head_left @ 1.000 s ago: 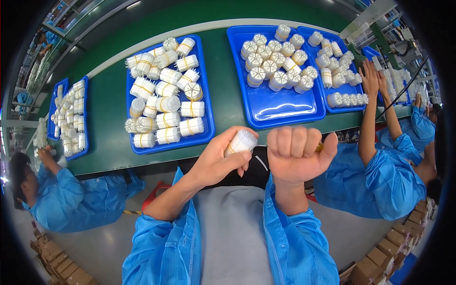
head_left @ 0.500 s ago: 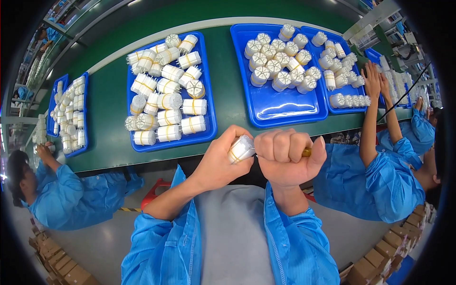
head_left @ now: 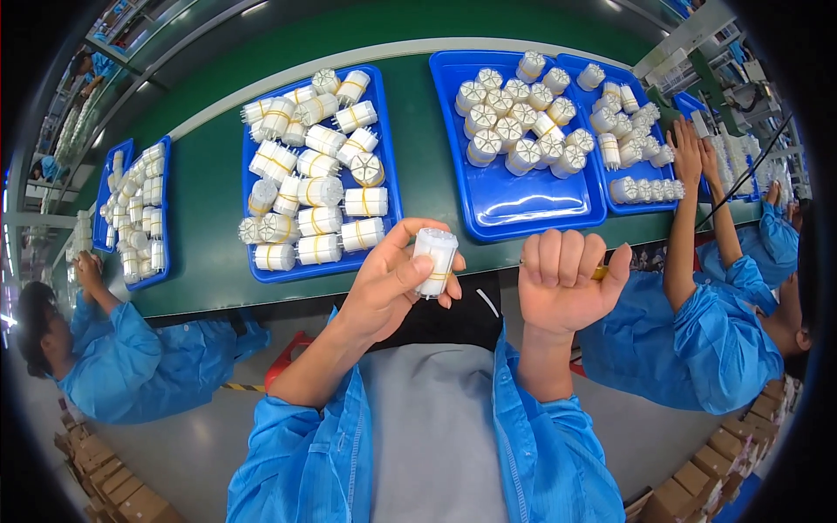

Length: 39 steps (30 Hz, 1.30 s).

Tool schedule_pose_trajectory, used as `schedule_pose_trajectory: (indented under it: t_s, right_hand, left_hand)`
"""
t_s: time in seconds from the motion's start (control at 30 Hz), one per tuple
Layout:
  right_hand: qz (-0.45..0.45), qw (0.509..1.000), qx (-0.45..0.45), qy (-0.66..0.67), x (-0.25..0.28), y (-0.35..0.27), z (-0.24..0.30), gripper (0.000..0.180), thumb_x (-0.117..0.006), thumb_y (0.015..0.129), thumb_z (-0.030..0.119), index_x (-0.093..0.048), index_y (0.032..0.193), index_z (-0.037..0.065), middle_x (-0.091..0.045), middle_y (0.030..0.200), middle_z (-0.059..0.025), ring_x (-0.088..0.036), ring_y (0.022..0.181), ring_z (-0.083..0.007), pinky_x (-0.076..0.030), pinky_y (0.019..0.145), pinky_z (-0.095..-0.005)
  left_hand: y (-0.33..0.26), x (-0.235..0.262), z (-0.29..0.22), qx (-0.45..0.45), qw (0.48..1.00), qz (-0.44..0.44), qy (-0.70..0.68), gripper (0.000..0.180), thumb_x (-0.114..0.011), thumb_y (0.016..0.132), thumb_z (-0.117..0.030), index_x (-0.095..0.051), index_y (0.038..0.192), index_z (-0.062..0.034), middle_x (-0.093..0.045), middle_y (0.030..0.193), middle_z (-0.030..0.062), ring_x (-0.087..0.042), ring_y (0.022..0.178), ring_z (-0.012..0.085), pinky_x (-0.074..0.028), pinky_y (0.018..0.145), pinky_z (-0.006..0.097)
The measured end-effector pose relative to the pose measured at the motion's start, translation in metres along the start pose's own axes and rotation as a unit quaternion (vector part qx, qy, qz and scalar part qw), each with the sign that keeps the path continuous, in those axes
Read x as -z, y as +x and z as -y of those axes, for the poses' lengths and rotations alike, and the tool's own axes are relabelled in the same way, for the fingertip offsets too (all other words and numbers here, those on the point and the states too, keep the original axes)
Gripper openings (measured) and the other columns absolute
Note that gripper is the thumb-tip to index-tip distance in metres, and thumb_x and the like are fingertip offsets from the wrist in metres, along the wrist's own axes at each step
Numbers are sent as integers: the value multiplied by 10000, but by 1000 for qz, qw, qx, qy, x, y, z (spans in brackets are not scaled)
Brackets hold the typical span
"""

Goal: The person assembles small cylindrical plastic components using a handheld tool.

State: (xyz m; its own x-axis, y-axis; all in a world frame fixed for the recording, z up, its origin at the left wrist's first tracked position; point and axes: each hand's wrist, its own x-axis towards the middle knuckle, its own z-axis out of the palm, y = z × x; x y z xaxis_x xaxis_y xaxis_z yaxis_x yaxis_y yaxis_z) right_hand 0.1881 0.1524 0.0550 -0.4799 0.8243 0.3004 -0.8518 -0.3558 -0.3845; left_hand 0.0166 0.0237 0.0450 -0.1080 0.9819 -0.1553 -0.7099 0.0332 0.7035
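A white plastic cylinder (head_left: 433, 261) with a yellow band around it stands nearly upright in my left hand (head_left: 381, 283), pinched between thumb and fingers. Thin pins show at its lower end. My right hand (head_left: 565, 283), apart to the right, is closed in a fist around a tool with a yellow handle (head_left: 600, 272); only the handle's end shows by the thumb, and the rest is hidden. A thin white strip (head_left: 488, 302) shows between my hands against something black, loose from both.
On the green bench (head_left: 418, 157), a blue tray (head_left: 395, 187) of banded white cylinders lies left of centre. Another blue tray (head_left: 532, 209) holds several upright ones to the right. Co-workers in blue sit left (head_left: 113, 357) and right (head_left: 697, 331).
My hands have moved apart, the right fist going right. The cylinder, tilted against the fist before, now stands more upright in my left hand. The white strip has come into view.
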Motion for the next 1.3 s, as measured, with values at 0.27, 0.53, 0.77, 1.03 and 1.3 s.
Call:
schedule_pose_trajectory:
  t_s: [0.27, 0.53, 0.77, 1.03, 1.3]
  right_hand:
    - [-22, 1000, -19, 9, 4, -10, -11, 574, -276, 1048, 499, -319, 607, 135, -323, 551, 7, -311, 535, -152, -281, 551, -309]
    - [-24, 999, -21, 9, 0, -11, -8, 572, -266, 1049, 495, -328, 609, 134, -332, 552, 9, -314, 530, -151, -281, 548, -311]
    - [-21, 1000, -22, -3, -2, -12, -8, 570, -257, 1049, 493, -331, 611, 137, -340, 556, 12, -319, 531, -147, -278, 546, -308]
    - [-19, 1000, -23, -6, -5, -13, -7, 567, -252, 1049, 501, -322, 618, 139, -347, 561, 15, -320, 532, -145, -274, 548, -305]
    - [-12, 1000, -24, -9, -6, -15, -5, 578, -258, 1048, 517, -327, 619, 135, -355, 566, 15, -319, 536, -143, -274, 554, -306]
  left_hand:
    - [-1, 3, 3, -15, 994, 56, -96, 550, -613, 961, -320, -417, 1375, -14, -609, 1167, 220, -661, 1001, 305, -569, 788, 384]
    - [0, -3, 12, -170, 973, 149, -39, 521, -808, 791, -82, -472, 1188, -53, -611, 1221, 220, -526, 1270, 457, -397, 1088, 639]
    - [4, -4, -1, -333, 875, 238, 259, 471, -759, 802, 36, -499, 1171, -96, -638, 1236, 210, -531, 1251, 438, -479, 995, 519]
    - [0, -14, -16, -437, 703, 178, 532, 393, -744, 724, 35, -581, 1056, -98, -657, 1183, 83, -562, 1110, 308, -511, 902, 419]
    - [3, -14, -19, -504, 601, 135, 605, 223, -717, 765, -72, -648, 974, -104, -673, 1111, 40, -549, 1017, 245, -505, 844, 380]
